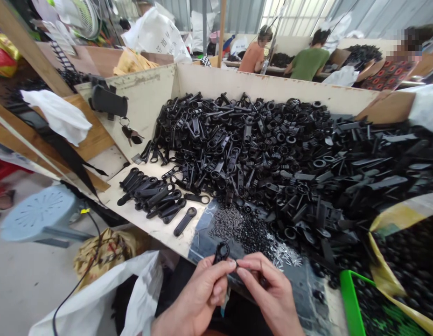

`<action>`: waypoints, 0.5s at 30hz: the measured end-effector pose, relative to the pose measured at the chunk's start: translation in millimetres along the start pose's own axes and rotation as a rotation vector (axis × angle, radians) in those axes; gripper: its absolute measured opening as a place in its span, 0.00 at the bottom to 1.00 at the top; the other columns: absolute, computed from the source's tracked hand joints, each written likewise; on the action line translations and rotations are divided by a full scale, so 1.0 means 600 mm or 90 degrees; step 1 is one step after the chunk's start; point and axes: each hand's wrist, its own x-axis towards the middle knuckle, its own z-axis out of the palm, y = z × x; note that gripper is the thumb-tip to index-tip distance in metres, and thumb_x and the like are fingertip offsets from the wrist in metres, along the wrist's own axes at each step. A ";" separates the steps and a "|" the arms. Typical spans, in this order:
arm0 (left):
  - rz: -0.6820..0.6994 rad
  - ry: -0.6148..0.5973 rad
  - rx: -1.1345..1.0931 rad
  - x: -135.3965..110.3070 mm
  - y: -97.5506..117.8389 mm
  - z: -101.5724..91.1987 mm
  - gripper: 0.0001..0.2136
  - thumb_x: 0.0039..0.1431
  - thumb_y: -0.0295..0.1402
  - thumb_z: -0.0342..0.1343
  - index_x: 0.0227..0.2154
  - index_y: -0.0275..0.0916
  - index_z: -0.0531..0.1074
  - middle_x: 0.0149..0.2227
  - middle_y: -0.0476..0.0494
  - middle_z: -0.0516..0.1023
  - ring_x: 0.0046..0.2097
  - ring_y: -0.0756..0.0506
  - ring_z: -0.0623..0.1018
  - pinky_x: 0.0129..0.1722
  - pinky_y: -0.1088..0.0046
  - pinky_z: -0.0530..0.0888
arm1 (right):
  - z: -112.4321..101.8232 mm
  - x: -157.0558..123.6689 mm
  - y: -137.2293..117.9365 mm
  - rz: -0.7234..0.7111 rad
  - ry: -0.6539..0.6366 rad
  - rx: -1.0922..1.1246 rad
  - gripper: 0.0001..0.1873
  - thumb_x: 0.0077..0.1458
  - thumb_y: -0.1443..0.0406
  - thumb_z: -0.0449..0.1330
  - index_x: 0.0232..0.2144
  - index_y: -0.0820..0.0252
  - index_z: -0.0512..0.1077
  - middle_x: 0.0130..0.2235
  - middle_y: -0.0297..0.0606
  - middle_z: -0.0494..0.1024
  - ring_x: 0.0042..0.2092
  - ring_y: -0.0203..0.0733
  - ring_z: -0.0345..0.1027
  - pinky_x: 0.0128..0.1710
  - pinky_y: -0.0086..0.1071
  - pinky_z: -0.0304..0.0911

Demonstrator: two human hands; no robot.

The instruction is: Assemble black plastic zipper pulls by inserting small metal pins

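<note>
My left hand (199,298) is closed round a small black plastic part (221,252) with a ring end that sticks up above the fingers, near the table's front edge. My right hand (268,291) meets it fingertip to fingertip, thumb and forefinger pinched on something too small to make out. Just beyond the hands lies a heap of small metal pins (244,231) on a clear plastic sheet. A large pile of black plastic parts (272,149) fills the walled table behind. A neat row of assembled black pieces (153,196) lies to the left.
The white table wall (258,84) encloses the pile. A green crate (349,298) and a yellow bag of black parts (408,261) stand at right. A white bag (108,298) and a grey stool (41,217) are at left. Three people sit at benches in the background.
</note>
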 end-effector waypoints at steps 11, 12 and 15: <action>-0.048 -0.105 0.038 -0.014 0.005 -0.003 0.12 0.50 0.36 0.63 0.34 0.40 0.68 0.17 0.58 0.67 0.21 0.54 0.59 0.24 0.75 0.53 | -0.005 -0.005 0.006 -0.043 0.022 -0.085 0.03 0.63 0.64 0.63 0.35 0.54 0.78 0.31 0.33 0.76 0.23 0.35 0.62 0.21 0.26 0.60; -0.052 -0.112 0.048 -0.017 0.007 -0.003 0.12 0.49 0.34 0.60 0.37 0.39 0.69 0.18 0.57 0.68 0.22 0.54 0.60 0.25 0.75 0.53 | -0.005 -0.005 0.005 -0.044 0.023 -0.090 0.04 0.63 0.64 0.63 0.35 0.54 0.78 0.31 0.33 0.76 0.22 0.35 0.62 0.21 0.27 0.59; -0.046 -0.090 0.095 -0.024 0.010 -0.002 0.16 0.45 0.33 0.57 0.40 0.39 0.69 0.20 0.56 0.68 0.23 0.52 0.61 0.25 0.74 0.54 | -0.006 -0.005 0.004 -0.069 -0.006 -0.119 0.03 0.63 0.65 0.63 0.37 0.55 0.77 0.34 0.35 0.77 0.24 0.36 0.63 0.22 0.27 0.61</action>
